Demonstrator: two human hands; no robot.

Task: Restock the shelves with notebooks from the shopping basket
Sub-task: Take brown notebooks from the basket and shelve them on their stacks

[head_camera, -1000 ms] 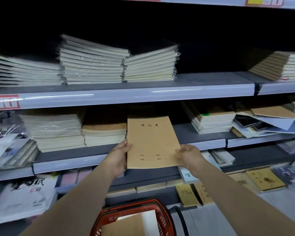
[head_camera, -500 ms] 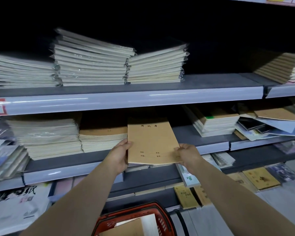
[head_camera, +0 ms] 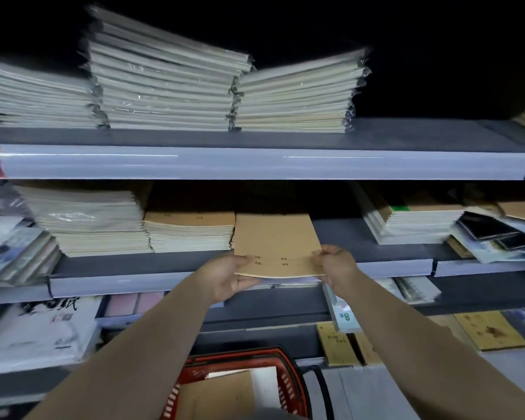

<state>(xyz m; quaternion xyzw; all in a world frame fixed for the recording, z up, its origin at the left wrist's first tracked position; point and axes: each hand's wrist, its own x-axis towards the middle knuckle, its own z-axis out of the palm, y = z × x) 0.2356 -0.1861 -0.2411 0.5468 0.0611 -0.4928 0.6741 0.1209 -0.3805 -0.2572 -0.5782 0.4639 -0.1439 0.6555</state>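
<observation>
As the thin brown kraft-paper notebook (head_camera: 276,237) slides farther onto the grey metal shelf (head_camera: 341,237), left hand (head_camera: 225,275) and right hand (head_camera: 335,263) pinch its near corners — nearly placed.

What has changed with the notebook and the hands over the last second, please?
The brown notebook has tipped from facing the camera to nearly flat and slid forward into the middle shelf, right of the brown stack. The left hand and right hand still grip its near corners. The red basket stayed put.
</observation>
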